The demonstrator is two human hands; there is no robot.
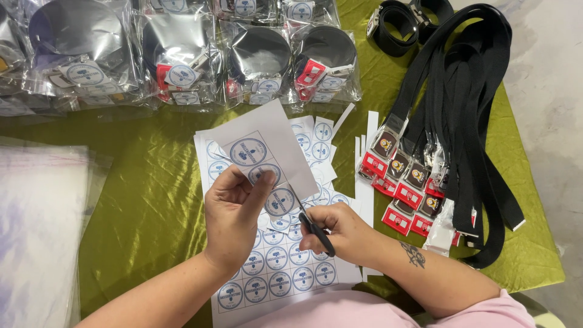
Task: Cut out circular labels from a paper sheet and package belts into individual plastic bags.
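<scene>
1. White paper sheet with round blue labels [258, 149] is pinched between thumb and fingers of the left hand [234, 218], above the middle of the green satin tablecloth [152, 200].
2. Right hand [340, 234] is closed around the handles of the black scissors [313, 225], whose blades touch the sheet's near right edge.
3. More white sheets of blue round labels [279, 279] lie under both hands.
4. Black fabric belts with metal buckles [455, 121] lie at the right; clear plastic bags with rolled belts [255, 61] are at the far side.
</scene>
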